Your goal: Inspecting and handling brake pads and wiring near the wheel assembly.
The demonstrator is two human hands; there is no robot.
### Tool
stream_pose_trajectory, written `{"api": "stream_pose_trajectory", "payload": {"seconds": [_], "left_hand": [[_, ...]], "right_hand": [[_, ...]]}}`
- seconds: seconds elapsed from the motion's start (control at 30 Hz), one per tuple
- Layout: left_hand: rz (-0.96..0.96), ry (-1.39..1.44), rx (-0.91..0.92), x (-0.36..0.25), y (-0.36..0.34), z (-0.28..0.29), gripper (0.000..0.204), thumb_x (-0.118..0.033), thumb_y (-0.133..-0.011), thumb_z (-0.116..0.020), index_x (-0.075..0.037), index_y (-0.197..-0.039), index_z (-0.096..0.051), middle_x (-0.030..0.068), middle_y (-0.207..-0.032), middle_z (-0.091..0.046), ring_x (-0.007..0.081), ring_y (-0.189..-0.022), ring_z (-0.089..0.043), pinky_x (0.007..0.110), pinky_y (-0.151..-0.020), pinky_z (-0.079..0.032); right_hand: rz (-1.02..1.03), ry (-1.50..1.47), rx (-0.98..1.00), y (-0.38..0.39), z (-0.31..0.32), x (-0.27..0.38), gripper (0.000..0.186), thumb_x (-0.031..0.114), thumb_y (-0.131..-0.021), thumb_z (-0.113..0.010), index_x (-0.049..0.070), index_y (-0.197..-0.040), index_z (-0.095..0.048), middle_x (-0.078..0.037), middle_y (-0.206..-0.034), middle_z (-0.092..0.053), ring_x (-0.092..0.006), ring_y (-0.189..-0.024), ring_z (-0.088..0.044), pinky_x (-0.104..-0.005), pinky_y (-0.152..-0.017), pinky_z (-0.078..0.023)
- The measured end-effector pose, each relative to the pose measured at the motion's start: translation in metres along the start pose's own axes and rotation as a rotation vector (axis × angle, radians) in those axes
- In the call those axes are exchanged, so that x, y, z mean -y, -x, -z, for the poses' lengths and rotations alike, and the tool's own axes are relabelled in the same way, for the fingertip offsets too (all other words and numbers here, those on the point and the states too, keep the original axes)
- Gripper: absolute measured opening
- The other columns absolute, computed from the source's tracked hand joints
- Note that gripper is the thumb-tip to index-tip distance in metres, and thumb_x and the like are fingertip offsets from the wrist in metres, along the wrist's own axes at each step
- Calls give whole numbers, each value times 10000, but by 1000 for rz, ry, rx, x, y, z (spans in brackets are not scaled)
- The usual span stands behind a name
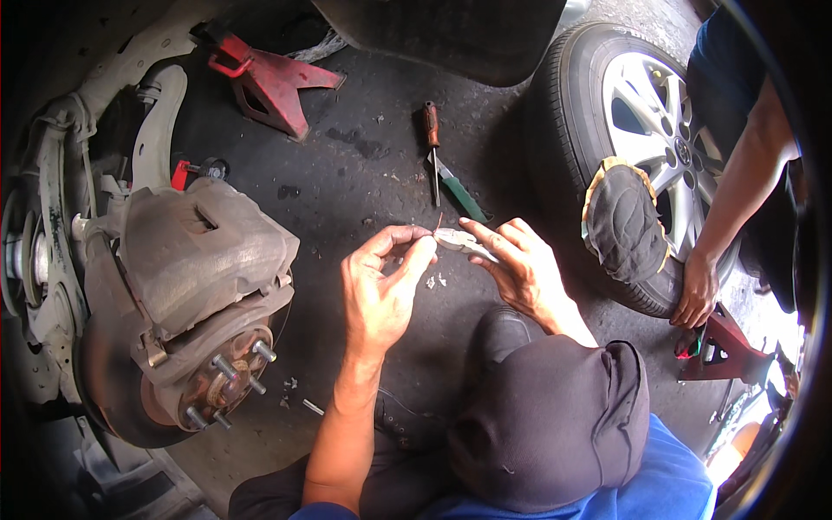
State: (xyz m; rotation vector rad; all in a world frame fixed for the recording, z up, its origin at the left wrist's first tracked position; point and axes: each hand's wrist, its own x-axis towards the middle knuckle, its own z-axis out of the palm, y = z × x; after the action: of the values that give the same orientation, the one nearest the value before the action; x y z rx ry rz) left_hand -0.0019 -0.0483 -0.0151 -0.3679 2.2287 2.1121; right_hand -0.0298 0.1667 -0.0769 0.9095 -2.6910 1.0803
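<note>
My left hand pinches a thin, reddish, wire-like strand, its lower end hidden by the fingertips. My right hand is closed round metal pliers, whose jaws meet the left fingertips beside the strand. Whether the jaws grip the strand cannot be made out. Beyond my hands, a screwdriver with an orange-red handle lies on the floor, next to a green-handled knife. A rounded form in dark cloth hides part of my right forearm.
A rusty brake caliper and studded hub stand left. Red jack stands are far left and right. A wheel carries a dark, yellow-edged cloth; another person's hand is beside it.
</note>
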Motion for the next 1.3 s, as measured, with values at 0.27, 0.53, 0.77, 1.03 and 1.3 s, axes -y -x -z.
{"api": "stream_pose_trajectory", "payload": {"seconds": [0.27,0.53,0.77,1.03,1.3], "left_hand": [[-17,5,-12,-1,1,-2,126,-31,-963,-725,52,-1056,-744,70,-949,-752,117,-859,-697,261,-820,-548],[134,271,81,2,-3,5,112,-49,-963,-717,39,-1022,-753,84,-899,-743,124,-820,-686,264,-787,-527],[231,475,149,11,-3,8,152,-91,-972,-687,34,-1045,-735,82,-909,-725,154,-838,-666,289,-824,-500],[240,414,130,9,-4,4,152,-100,-976,-678,20,-1053,-732,78,-898,-722,156,-840,-659,280,-808,-485],[270,507,156,11,-4,7,176,-103,-985,-627,29,-1063,-714,77,-874,-692,162,-840,-640,326,-859,-515]], "right_hand": [[-31,-52,0,2,-2,3,580,199,-892,-799,141,-1444,-632,-48,-789,-494,-219,-762,-515,-361,-720,-497],[9,18,-6,0,3,-1,619,196,-873,-814,156,-1461,-624,-29,-803,-496,-210,-782,-514,-353,-740,-503],[37,4,-2,0,4,-5,643,191,-848,-828,160,-1457,-628,-28,-796,-479,-211,-780,-507,-356,-738,-501],[7,-75,12,2,1,-4,628,194,-836,-837,156,-1433,-645,-27,-775,-468,-203,-730,-500,-360,-678,-495],[22,-11,-2,-3,5,-4,669,140,-776,-864,159,-1416,-671,-59,-842,-541,-244,-794,-527,-379,-702,-515]]}}
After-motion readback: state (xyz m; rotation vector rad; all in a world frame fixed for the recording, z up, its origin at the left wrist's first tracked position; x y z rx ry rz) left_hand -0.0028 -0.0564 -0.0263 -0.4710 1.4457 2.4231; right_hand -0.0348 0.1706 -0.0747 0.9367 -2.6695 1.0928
